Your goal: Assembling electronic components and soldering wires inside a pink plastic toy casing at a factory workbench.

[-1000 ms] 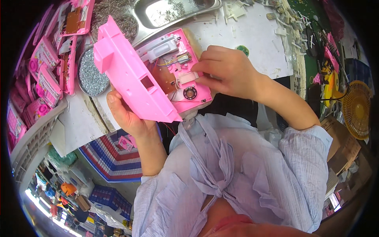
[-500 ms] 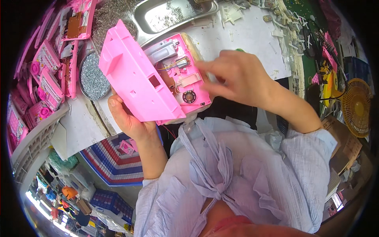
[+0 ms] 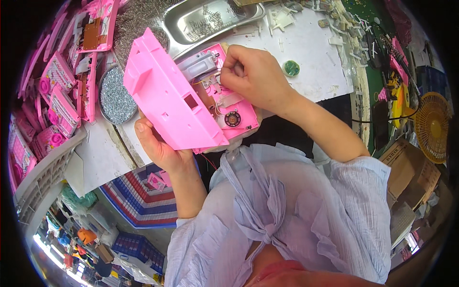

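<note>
A pink plastic toy housing (image 3: 247, 116) lies in front of me with its inner side up. Inside it are a round black speaker (image 3: 232, 119), a grey battery box (image 3: 198, 67), a white block (image 3: 230, 99) and thin wires. A pink panel (image 3: 167, 107) stands tilted up along the housing's left side. My left hand (image 3: 162, 152) grips the panel's lower left edge, thumb outside and the other fingers hidden behind it. Over the housing's upper right part, my right hand (image 3: 258, 76) is closed in a pinch, and whatever its fingertips hold is hidden.
A round bowl of screws (image 3: 116, 95) stands left of the panel. Beyond is a metal tray (image 3: 181, 45) holding small springs. Pink toy parts (image 3: 60, 112) are stacked at the left. A green round object (image 3: 290, 68) and white plastic pieces (image 3: 282, 19) lie at right.
My right hand has moved up and left, from the housing's right edge to above its upper right part. The green round object has come into fuller view. My left hand keeps its grip.
</note>
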### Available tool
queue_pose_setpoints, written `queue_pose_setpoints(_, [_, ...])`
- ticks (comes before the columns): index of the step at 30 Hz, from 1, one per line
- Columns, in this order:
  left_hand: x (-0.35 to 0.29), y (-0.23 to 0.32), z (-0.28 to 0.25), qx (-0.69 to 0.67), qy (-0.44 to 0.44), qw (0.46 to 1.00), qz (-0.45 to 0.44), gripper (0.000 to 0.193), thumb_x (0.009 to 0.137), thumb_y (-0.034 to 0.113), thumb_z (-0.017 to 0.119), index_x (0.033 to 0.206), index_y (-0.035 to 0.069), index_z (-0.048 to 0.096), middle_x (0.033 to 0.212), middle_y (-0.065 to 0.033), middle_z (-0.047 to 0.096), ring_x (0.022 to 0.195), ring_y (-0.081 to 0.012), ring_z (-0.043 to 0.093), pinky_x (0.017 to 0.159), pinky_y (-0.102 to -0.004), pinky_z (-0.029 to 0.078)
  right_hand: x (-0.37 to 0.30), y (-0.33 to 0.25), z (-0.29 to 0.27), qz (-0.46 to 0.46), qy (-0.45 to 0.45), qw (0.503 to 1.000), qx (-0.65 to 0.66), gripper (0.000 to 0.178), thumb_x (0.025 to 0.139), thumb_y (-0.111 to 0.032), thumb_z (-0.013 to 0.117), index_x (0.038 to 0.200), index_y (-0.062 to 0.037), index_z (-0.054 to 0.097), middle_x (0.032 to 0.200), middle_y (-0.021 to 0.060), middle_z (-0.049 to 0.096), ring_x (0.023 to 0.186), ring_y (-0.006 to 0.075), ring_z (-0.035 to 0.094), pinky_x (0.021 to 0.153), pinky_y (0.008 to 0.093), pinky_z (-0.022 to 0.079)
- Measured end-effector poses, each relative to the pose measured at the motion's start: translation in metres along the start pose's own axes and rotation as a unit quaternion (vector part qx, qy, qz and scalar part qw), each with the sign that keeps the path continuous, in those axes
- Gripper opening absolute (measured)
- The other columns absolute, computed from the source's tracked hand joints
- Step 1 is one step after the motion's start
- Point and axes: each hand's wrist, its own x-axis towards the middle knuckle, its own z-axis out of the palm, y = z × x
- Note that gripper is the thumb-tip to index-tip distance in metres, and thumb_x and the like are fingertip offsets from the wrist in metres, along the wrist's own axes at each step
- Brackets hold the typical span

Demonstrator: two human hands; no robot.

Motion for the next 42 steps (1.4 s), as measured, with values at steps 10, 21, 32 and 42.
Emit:
queue_pose_setpoints(10, [0.006,-0.004,-0.022,-0.082,-0.078,0.994,-0.011,0.025,0.11,0.031,0.049,0.103,0.009,0.059,0.113,-0.0086,0.067,0.106,-0.0233,0.067,0.094,-0.0437,0.059,-0.004,-0.001,0.001,0.114,-0.021,0.982,0.147,0.014,0.087,-0.009,0.072,0.097,-0.0035,0.063,0.06,-0.0027,0.045,0.055,0.0073,0.042,0.053,0.0289,0.035])
queue_pose_setpoints(21, [0.005,-0.007,-0.017,-0.047,-0.035,0.998,0.009,0.025,0.109,0.03,0.05,0.102,0.008,0.058,0.113,-0.0079,0.066,0.107,-0.0218,0.067,0.096,-0.0423,0.058,-0.007,0.015,-0.011,-0.188,0.0,0.979,-0.079,0.016,0.086,-0.012,0.079,0.101,-0.0081,0.076,0.083,0.0016,0.062,0.08,0.0146,0.058,0.072,0.0299,0.045])
queue_pose_setpoints(32, [-0.002,0.007,0.015,0.125,-0.006,0.99,0.058,0.019,0.108,0.02,0.053,0.099,0.003,0.057,0.121,-0.0143,0.063,0.11,-0.0214,0.066,0.091,-0.0376,0.059,-0.058,-0.046,-0.039,0.03,-0.165,0.956,0.24,0.069,0.1,-0.01,0.063,0.159,-0.0016,0.028,0.087,0.0038,0.067,0.077,0.0087,0.059,0.073,0.0242,0.047])
queue_pose_setpoints(42, [-0.018,0.016,0.027,0.459,-0.12,0.859,0.193,0.013,0.101,0.007,0.062,0.092,0.0,0.059,0.124,-0.0151,0.056,0.106,-0.016,0.056,0.084,-0.0279,0.048,-0.08,-0.033,-0.038,0.019,-0.108,0.99,0.083,0.068,0.095,-0.017,0.07,0.155,-0.0083,0.039,0.072,0.0103,0.064,0.063,0.0238,0.066,0.062,0.0348,0.052])
